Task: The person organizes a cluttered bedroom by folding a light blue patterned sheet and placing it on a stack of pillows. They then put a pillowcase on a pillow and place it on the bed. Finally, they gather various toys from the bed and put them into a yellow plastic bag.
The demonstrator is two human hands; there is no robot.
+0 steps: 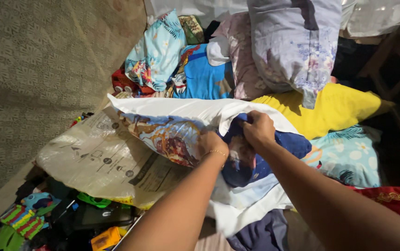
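The person is leaning over a heap of bedding, and both hands are working at the mouth of a printed cover [163,132] — white on the back, with a cartoon picture in orange and blue on the front. The left hand [211,145], a thin bracelet at the wrist, is pressing into the cover's edge with its fingers curled under the cloth; I cannot tell how tightly they are closing. The right hand [258,130] is gripping a bunch of the white cloth, fingers closed on it, just above the dark blue pillow [279,153] that is showing through the opening.

The cover is lying across the middle of the pile, partly over a clear plastic bag [97,162] on the left and in front of a yellow pillow [330,109]. A lilac pillow [293,51] and a light blue floral one [156,53] are stacked behind.

By the look of it, the pillow is only part-way inside. Whatever comes next seems to be calling for one hand holding the opening wide while the other shifts cloth over the blue corner — both grips staying close together at the mouth.
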